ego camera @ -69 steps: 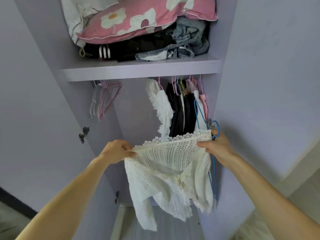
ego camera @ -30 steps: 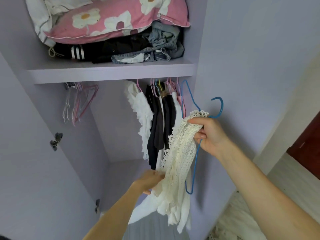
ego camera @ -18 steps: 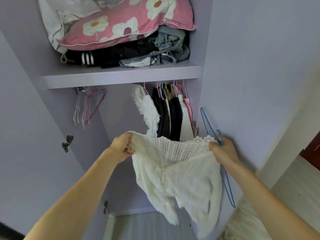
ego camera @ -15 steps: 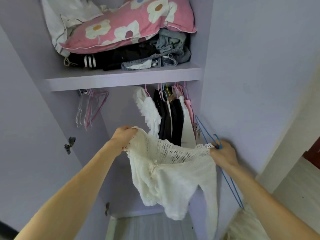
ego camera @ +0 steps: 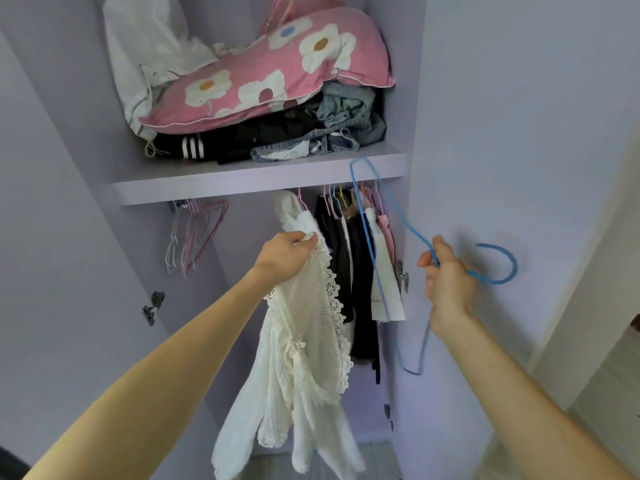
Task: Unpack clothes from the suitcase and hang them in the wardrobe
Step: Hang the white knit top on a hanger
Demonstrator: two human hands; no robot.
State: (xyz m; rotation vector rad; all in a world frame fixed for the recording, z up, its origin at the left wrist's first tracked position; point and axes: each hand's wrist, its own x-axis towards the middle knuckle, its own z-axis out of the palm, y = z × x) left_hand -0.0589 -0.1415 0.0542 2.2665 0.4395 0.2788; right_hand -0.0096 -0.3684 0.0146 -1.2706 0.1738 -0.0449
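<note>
A white crochet cardigan (ego camera: 304,344) hangs bunched from my left hand (ego camera: 285,258), which grips its lace edge in front of the open lilac wardrobe (ego camera: 79,237). My right hand (ego camera: 448,282) grips a blue wire hanger (ego camera: 372,244) near its neck. The hanger's hook (ego camera: 502,263) points right and its frame slants up to the shelf edge (ego camera: 256,181). Hanger and cardigan are apart. Below the shelf, white, black and pink garments (ego camera: 349,271) hang on the rail. The suitcase is out of view.
Several empty pink and white hangers (ego camera: 194,237) hang at the rail's left end. A pink flowered pillow (ego camera: 263,74), a white bag and folded dark and denim clothes fill the upper shelf. The wardrobe's right side panel (ego camera: 519,133) stands just behind my right hand.
My right hand has let go of the cardigan and now holds only the blue hanger, swung upward. The cardigan, earlier spread between both hands, now hangs from my left hand alone.
</note>
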